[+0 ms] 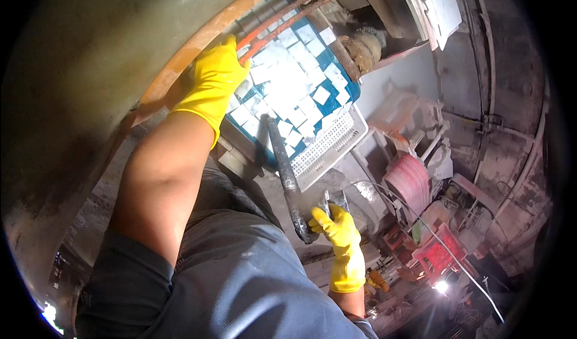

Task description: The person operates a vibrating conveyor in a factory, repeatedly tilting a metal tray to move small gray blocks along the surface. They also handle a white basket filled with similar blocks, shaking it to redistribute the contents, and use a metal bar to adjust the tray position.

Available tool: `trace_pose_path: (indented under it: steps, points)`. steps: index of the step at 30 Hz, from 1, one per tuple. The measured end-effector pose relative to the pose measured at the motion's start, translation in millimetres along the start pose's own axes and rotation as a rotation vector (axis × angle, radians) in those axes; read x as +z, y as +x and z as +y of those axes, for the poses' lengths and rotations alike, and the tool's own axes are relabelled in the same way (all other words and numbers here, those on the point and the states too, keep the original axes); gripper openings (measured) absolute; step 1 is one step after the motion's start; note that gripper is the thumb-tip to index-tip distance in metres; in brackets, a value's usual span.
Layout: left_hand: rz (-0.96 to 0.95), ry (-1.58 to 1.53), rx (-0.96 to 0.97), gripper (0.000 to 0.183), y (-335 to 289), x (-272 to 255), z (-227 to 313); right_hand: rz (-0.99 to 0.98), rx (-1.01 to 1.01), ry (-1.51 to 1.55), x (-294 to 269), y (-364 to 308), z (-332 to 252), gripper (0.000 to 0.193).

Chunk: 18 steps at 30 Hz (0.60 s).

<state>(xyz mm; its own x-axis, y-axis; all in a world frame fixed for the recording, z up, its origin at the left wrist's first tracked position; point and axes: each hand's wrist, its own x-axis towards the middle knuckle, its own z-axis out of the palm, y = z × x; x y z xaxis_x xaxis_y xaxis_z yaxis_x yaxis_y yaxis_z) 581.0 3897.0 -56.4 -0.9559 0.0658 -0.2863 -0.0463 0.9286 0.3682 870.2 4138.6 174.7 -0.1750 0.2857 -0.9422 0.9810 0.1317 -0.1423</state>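
From my remote seat I see the left hand [215, 72], yellow-gloved, closed on red-orange metal rails [270, 25], presumably for steadiness; the right hand [338, 230] curls partway beside a black pipe [282, 165], its hold unclear. Between them, white square tiles [285, 84] cover a blue plastic tray [353, 91]; dusty clutter [407, 180] surrounds.

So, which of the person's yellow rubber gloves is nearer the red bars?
The left glove, at the lower end of the red bars; the right glove is beside the black pipe.

Smooth rubbery gloves [210, 81], rough orange bars [275, 21], scuffed dark pipe [282, 159], smooth tiles [321, 94], plastic basket [327, 139]
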Motion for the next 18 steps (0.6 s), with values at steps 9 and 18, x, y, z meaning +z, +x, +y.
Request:
trace_pose_path:
  steps: [9,18]
  points:
    - [-0.024,0.015,0.022,0.068,2.9,-7.2,1.2,0.032,-0.028,-0.006,19.5,-7.3,27.2,0.059]
    - [-0.041,0.023,0.009,0.069,6.9,-3.9,0.9,0.066,0.015,0.134,66.4,-26.0,57.4,0.055]
